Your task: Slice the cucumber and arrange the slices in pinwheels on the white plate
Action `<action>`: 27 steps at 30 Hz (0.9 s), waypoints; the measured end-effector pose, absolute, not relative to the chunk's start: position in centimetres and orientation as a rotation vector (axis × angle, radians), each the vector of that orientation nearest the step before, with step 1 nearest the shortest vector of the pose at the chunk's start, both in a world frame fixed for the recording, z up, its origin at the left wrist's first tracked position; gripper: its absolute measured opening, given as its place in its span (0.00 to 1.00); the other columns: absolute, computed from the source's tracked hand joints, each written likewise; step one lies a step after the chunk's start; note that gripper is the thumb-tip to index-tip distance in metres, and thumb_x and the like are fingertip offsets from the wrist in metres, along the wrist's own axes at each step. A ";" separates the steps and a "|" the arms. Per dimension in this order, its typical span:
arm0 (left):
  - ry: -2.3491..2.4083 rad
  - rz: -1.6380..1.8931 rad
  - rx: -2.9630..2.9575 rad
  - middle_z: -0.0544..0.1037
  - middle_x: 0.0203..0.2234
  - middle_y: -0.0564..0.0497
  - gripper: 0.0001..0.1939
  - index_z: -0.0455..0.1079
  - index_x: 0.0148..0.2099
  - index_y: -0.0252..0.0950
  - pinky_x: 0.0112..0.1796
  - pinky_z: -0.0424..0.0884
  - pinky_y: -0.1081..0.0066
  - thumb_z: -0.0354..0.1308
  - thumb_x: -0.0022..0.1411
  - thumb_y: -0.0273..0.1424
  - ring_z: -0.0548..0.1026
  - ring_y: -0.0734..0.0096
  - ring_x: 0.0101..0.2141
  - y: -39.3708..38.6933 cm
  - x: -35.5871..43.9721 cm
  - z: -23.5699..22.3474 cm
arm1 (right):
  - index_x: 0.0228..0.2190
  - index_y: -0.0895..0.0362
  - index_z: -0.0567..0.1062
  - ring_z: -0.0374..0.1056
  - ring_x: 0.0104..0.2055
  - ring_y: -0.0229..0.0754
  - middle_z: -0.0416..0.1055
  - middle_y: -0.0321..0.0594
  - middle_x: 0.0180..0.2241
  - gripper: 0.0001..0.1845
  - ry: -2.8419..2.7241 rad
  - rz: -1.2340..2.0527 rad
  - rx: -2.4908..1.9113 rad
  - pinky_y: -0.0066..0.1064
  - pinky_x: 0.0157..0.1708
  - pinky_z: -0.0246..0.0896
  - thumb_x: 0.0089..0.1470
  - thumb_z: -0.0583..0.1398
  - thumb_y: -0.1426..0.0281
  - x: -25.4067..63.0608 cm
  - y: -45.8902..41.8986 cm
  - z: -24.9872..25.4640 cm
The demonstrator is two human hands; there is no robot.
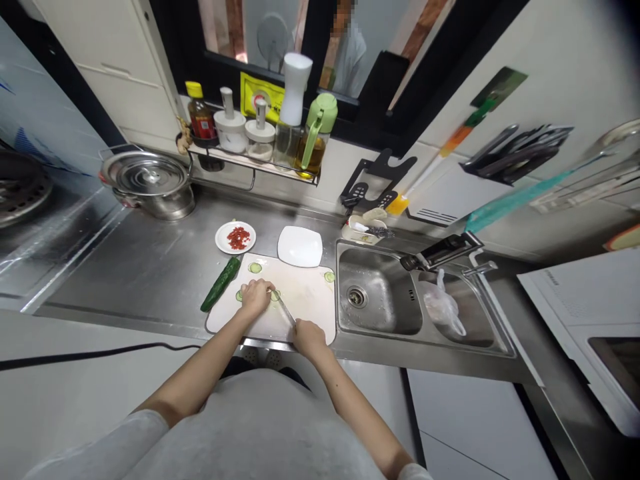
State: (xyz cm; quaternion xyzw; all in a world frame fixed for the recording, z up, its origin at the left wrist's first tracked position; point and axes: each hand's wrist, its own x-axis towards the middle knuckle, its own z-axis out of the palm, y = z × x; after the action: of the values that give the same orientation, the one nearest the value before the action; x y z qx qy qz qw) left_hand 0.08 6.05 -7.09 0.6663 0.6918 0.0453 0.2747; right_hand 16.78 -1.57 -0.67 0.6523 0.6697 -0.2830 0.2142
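Observation:
A knife point(285, 309) is in my right hand point(309, 337), fingers wrapped round its handle near the front edge of the white cutting board point(305, 300). Its blade points up and left toward my left hand point(257, 298). That hand is curled down over the board, its fingertips at a pale green cucumber slice point(276, 295) beside the blade; what lies under the palm is hidden. More cucumber slices point(255, 267) rest near the board's top left, and others point(329, 276) at its right edge. A whole dark green cucumber point(221, 285) lies along the board's left side.
Behind the board stand a plate of chopped red pieces point(239, 238) and a white dish point(300, 246). A steel pot point(170, 200) is at the back left. To the right is a sink point(375, 320), with a plastic bag point(443, 305) in its second basin. A condiment rack point(255, 163) hangs above.

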 end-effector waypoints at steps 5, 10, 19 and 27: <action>1.899 0.135 1.787 0.76 0.44 0.48 0.12 0.75 0.43 0.44 0.47 0.55 0.58 0.51 0.61 0.32 0.67 0.56 0.49 6.0 0.6 -7.3 | 0.44 0.58 0.75 0.73 0.46 0.50 0.76 0.53 0.42 0.18 1.908 -0.754 1.893 0.35 0.39 0.62 0.61 0.48 0.70 17.6 -2.4 -0.8; 1.901 0.137 1.800 0.76 0.43 0.47 0.10 0.73 0.42 0.42 0.45 0.54 0.61 0.53 0.60 0.32 0.67 0.58 0.48 5.9 1.2 -7.1 | 0.43 0.56 0.76 0.72 0.46 0.49 0.77 0.51 0.42 0.17 1.891 -0.742 2.016 0.34 0.40 0.61 0.62 0.49 0.66 19.4 -3.3 -0.8; 1.884 0.175 1.697 0.79 0.36 0.51 0.09 0.71 0.40 0.42 0.43 0.55 0.65 0.50 0.61 0.29 0.72 0.64 0.43 5.6 0.6 -5.7 | 0.41 0.56 0.76 0.72 0.47 0.49 0.77 0.48 0.41 0.18 1.775 -0.762 2.203 0.33 0.40 0.59 0.61 0.48 0.67 22.3 -3.2 -1.3; 2.079 0.114 1.775 0.79 0.38 0.48 0.12 0.73 0.39 0.42 0.42 0.54 0.62 0.48 0.62 0.30 0.71 0.60 0.44 4.8 -4.0 -5.8 | 0.40 0.54 0.76 0.72 0.46 0.47 0.77 0.46 0.40 0.19 1.777 -0.795 2.242 0.32 0.40 0.59 0.60 0.47 0.68 22.2 -3.3 -2.0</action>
State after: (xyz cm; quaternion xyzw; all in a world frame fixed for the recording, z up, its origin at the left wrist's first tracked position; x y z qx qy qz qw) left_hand -4.03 4.81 -5.82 0.6353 0.7444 0.0407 0.2014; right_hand 22.17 -3.28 -1.99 0.7523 0.5963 -0.2668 0.0860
